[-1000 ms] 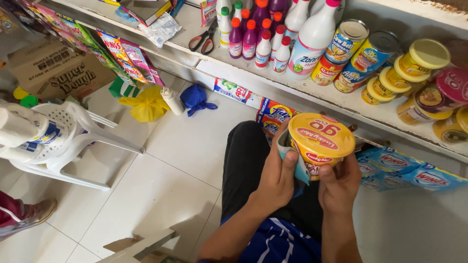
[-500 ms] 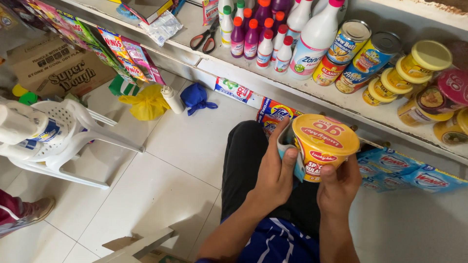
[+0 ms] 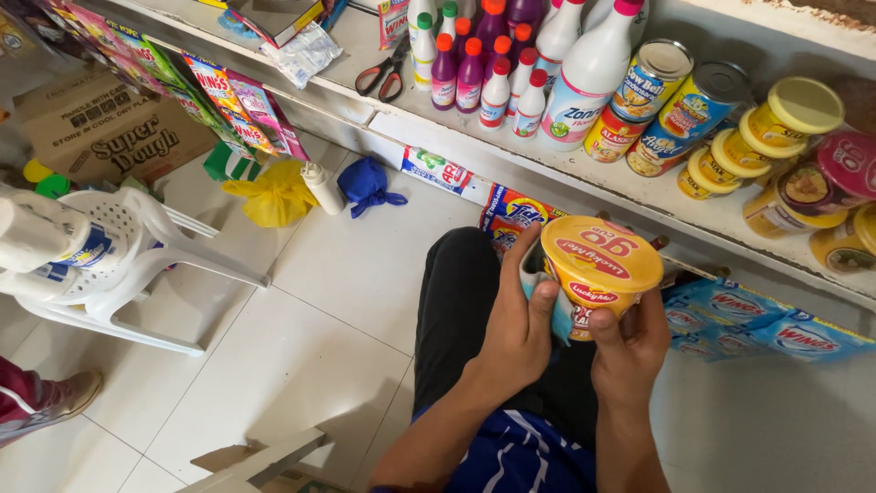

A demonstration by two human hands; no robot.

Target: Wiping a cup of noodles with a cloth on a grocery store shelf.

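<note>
I hold a noodle cup (image 3: 598, 274) in both hands above my lap, just in front of the shelf (image 3: 639, 196). My left hand (image 3: 520, 329) wraps the cup's left side, thumb up along the wall, and it also presses a light blue cloth (image 3: 547, 301) against the cup. My right hand (image 3: 630, 342) grips the cup from below and the right, thumb on the front wall. The cup is tilted a little, its yellow and red lid facing up toward me, and the lid is still sealed on.

On the shelf beyond the cup stand 2 tins (image 3: 680, 96), with smaller cans below them. To their right are more yellow-lidded cups (image 3: 785, 119) and a pink-lidded one (image 3: 835, 173). To the left of the tins stands a big white bottle (image 3: 584, 82), then small purple and white bottles (image 3: 474, 68), then scissors (image 3: 383, 73) with red and black handles.

Blue sachets (image 3: 776, 333) hang from the shelf edge, just right of my right hand. On the tiled floor (image 3: 301, 338) lie a yellow bag (image 3: 274, 192) and a blue bag (image 3: 365, 183), with a small white bottle between them. A white plastic chair (image 3: 137, 256) stands at the left, well apart from me, and a cardboard box (image 3: 109, 132) sits behind it.
</note>
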